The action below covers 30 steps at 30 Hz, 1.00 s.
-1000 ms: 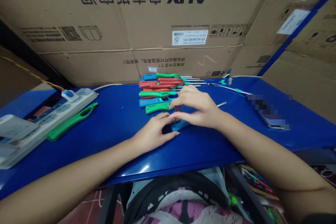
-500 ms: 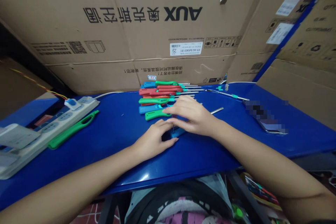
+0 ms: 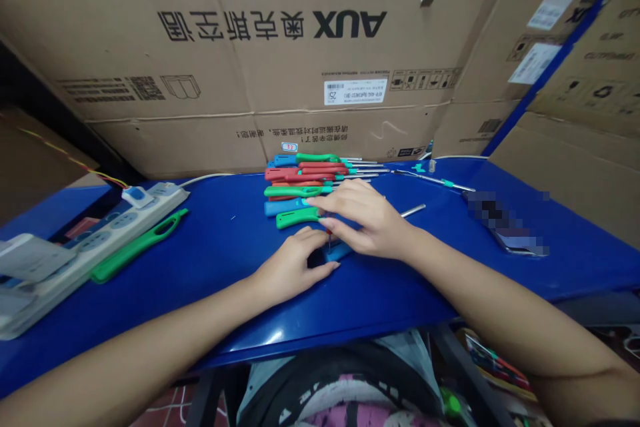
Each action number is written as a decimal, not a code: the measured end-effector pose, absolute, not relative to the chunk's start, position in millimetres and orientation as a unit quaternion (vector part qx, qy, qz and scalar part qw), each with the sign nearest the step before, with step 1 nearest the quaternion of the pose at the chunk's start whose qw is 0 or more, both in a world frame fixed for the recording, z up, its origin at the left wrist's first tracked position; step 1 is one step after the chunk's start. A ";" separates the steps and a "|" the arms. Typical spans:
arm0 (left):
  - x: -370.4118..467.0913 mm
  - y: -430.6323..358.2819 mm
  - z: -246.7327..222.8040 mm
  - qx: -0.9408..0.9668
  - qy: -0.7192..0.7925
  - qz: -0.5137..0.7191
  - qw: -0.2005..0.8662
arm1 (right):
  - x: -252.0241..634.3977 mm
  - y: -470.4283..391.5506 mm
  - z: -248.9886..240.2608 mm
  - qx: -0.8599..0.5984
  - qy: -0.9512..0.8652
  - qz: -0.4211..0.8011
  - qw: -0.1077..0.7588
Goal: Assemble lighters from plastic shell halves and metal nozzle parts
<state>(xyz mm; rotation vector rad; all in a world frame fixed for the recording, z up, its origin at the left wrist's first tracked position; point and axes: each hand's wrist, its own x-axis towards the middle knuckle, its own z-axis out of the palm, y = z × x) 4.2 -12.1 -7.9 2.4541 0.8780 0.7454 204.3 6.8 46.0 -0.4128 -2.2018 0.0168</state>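
Note:
A blue long-nosed lighter (image 3: 340, 252) lies on the blue table between the thumb and fingers of my left hand (image 3: 293, 263), which is closed on it. Its metal tube (image 3: 413, 211) appears to come out beyond my right wrist. Above the lighter, my right hand (image 3: 367, 217) pinches a small screwdriver (image 3: 329, 240) with a bit of red and a thin shaft pointing down at the blue body. My right fingers hide most of its handle. Just beyond the hands, a green lighter (image 3: 297, 217) and another blue lighter (image 3: 285, 207) lie in a row.
Several red, green and blue lighters (image 3: 285, 175) lie farther back, before a tall cardboard sheet (image 3: 280, 80). At left are a power strip (image 3: 120, 223) and a green handle shell (image 3: 135, 250). A phone (image 3: 505, 223) and a thin metal rod (image 3: 435, 180) lie at right.
My right fingers have shifted around the screwdriver, the index fingertip moving up and left, and some red shows below them now. My left hand and the lighter stay in place.

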 end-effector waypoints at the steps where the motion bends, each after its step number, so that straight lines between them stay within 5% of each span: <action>1: 4.1 -12.0 -7.9 0.885 0.314 0.269 0.216 | 203.3 5.6 45.4 -0.165 -0.882 0.041 0.439; 5: 4.3 -12.2 -7.1 0.885 0.310 0.274 0.213 | 199.1 2.2 45.3 -0.185 -0.851 0.152 0.467; 14: 5.6 -12.4 -9.5 0.884 0.320 0.271 0.208 | 202.1 3.1 50.0 -0.136 -0.883 -0.007 0.450; 21: 5.0 -11.1 -13.8 0.879 0.314 0.292 0.208 | 198.4 -4.0 48.8 -0.124 -0.887 0.114 0.430; 30: 6.2 -13.8 -9.7 0.884 0.331 0.274 0.184 | 206.8 7.7 52.7 -0.131 -0.903 -0.027 0.409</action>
